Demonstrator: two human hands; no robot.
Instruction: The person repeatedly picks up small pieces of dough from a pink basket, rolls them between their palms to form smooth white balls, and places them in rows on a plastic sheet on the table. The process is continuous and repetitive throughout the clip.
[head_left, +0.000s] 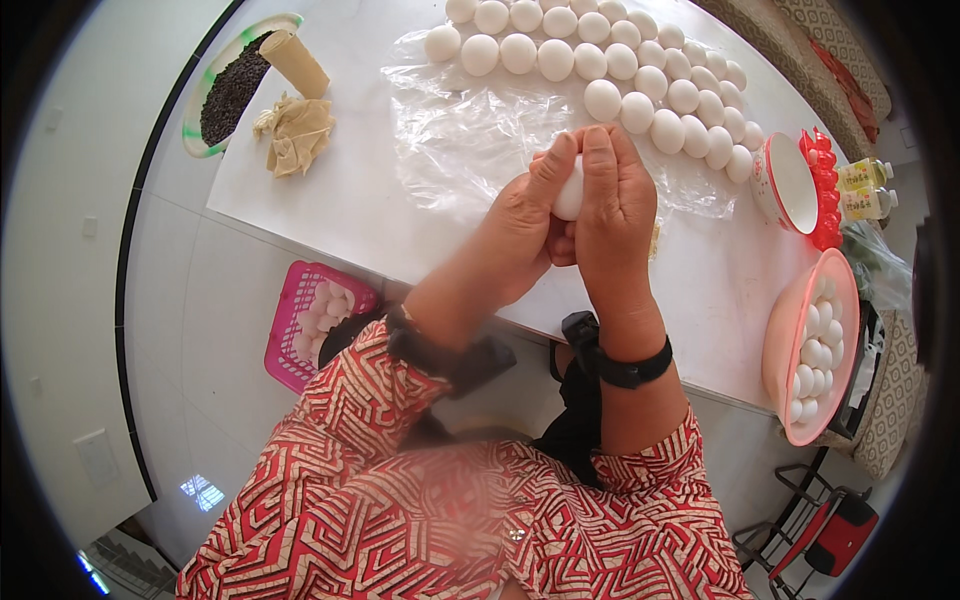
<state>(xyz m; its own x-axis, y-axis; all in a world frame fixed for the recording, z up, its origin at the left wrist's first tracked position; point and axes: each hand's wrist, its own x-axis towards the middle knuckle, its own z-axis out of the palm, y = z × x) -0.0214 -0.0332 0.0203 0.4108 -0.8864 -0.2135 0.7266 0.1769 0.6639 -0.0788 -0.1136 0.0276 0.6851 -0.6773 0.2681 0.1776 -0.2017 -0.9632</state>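
Note:
Both hands meet over the white table (457, 247), close around one white egg (570, 191). My left hand (525, 206) wraps it from the left with the thumb on top. From the right, my right hand (616, 191) grips it too, thumbs side by side. Most of the egg's lower side is hidden by the fingers. Beneath and behind the hands a clear plastic sheet (465, 142) lies crumpled on the table. Several rows of white eggs (556, 60) stand on the far part, some of them on the sheet.
A pink tub of eggs (776, 375) stands at the right edge, near a red-rimmed bowl (761, 184) and two bottles (862, 204). At left are a green-and-white tray of dark grains (196, 112), a tan roll (294, 64) and a crumpled tan cloth (300, 135). A magenta basket (281, 360) holds eggs below.

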